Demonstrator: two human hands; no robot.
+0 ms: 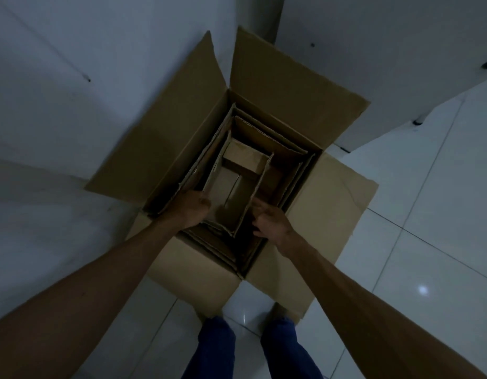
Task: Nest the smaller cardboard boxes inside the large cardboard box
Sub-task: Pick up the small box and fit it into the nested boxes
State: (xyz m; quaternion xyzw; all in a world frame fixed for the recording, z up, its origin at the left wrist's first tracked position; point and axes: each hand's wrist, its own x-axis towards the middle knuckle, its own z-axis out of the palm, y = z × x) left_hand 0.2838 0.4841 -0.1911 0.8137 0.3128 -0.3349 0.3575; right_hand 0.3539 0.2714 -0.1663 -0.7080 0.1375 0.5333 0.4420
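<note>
Head view: large cardboard box [267, 77] open on tiled floor [428, 255], smaller boxes [228, 192] nested inside. Left hand [194, 206] gripping innermost box's left wall; right hand [269, 221] loosely spread beside its right wall, arms extended downward.

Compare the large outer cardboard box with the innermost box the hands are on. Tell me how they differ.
The large box stands on the tiled floor with its four flaps spread outward; the innermost box sits down inside it, flaps upright. The large box is far wider, with other boxes between them. The left hand grips the innermost box's wall and the right hand is at its other side; neither touches the large box. Both are plain brown corrugated cardboard, open on top.
</note>
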